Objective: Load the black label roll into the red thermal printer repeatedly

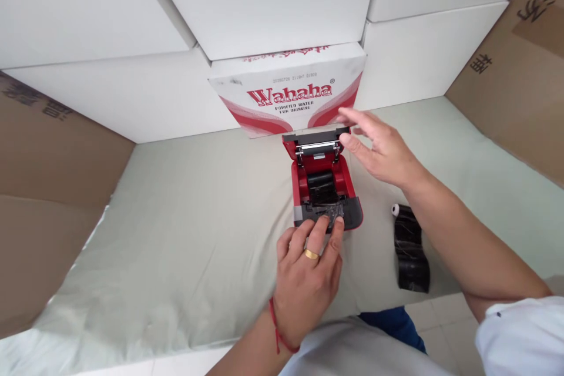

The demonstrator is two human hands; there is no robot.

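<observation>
A small red and black printer (352,214) stands on the cloth with its lid (315,136) raised. Inside its red bay lies a roll of shiny black film (321,183), with a loose, wrinkled end drawn forward over the dark front panel. My left hand (308,270) lies over the front edge, fingers stretched out and fingertips pressing on the film end. Beside the lid's right end is my right hand (381,150), its fingers apart and the thumb close to the lid's edge. Whether the thumb touches the lid I cannot tell.
A used-looking strip of black film (410,247) with a white core lies on the pale green cloth (189,217) to the right. Behind the printer stands a white and red water carton (291,94). White boxes (282,0) and brown cardboard (57,200) enclose the back and sides.
</observation>
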